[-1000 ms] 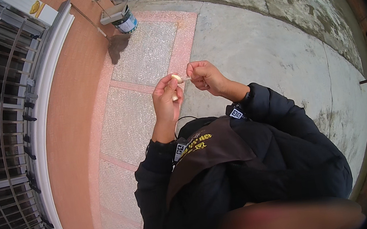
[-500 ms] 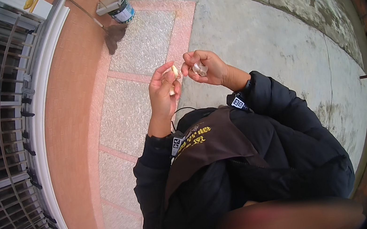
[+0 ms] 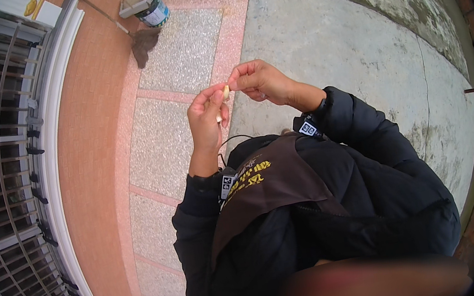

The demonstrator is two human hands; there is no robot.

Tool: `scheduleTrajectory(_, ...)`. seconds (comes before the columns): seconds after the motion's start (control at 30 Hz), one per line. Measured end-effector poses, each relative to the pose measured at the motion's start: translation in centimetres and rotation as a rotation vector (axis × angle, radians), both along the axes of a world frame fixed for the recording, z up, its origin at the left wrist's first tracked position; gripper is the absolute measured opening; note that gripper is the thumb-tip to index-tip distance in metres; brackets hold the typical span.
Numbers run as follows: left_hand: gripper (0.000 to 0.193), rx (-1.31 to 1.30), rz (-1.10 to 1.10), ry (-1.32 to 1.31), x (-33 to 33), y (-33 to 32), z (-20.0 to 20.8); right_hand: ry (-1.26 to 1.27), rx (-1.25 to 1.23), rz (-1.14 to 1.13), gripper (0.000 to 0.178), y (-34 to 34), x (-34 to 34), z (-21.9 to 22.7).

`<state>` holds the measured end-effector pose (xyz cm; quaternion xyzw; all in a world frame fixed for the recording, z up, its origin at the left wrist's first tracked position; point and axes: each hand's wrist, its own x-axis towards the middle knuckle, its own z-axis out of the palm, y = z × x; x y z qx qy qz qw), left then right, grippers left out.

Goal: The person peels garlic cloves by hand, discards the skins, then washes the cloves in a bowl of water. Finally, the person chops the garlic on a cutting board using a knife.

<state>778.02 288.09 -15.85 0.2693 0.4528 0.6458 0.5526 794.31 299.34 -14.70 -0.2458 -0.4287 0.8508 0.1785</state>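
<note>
Below me lay a paved floor (image 3: 180, 138) of speckled grey slabs edged in pink, running beside an orange-pink strip and a white barred grille (image 3: 3, 183) on my left. Off to the right the ground turned to stained, cracked concrete (image 3: 357, 50). A small tin (image 3: 154, 12) with a pale lid stood at the far end of the paving, casting a dark shadow, well apart from the hands.

Against the frames from a moment before, the view had tipped: the tin slid toward the upper rim, then came partway back, and the hands sat nearer the middle again. The two hands had also drawn closer; half a second back there was a gap between them, and now the fingertips met.

My left hand (image 3: 206, 119) was clenched on a small pale yellowish piece (image 3: 226, 92), its end poking up between thumb and fingers. My right hand (image 3: 257, 79) pinched at that same tip, so both grips were closed on it, raised at chest height over the paving rather than resting on anything. I judged this as fine fingertip work on the piece, perhaps peeling or pulling it, though it was too small to say which.

Dark padded sleeves (image 3: 364, 135) and a brown apron (image 3: 273, 185) filled the lower view.
</note>
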Motion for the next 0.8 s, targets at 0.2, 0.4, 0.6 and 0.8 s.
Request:
scheduleTrajectory(0.2,0.022,-0.032,-0.011,0.211,0.0,-0.4,-0.5,-0.016,0.009,-0.036,0.006,-0.3,0.0,-0.9)
scheduleTrajectory(0.4,0.022,-0.004,-0.064,0.112,0.7,0.0,-0.6,0.003,-0.030,-0.049,0.011,-0.6,-0.4,-1.7)
scheduleTrajectory(0.6,0.022,0.033,0.012,0.234,1.1,0.5,-0.2,0.119,-0.054,-0.055,0.014,-0.6,-0.6,-2.2)
scheduleTrajectory(0.8,0.021,0.098,0.019,0.387,1.7,0.8,-0.1,0.087,0.003,-0.103,0.016,-0.6,-0.7,-2.0)
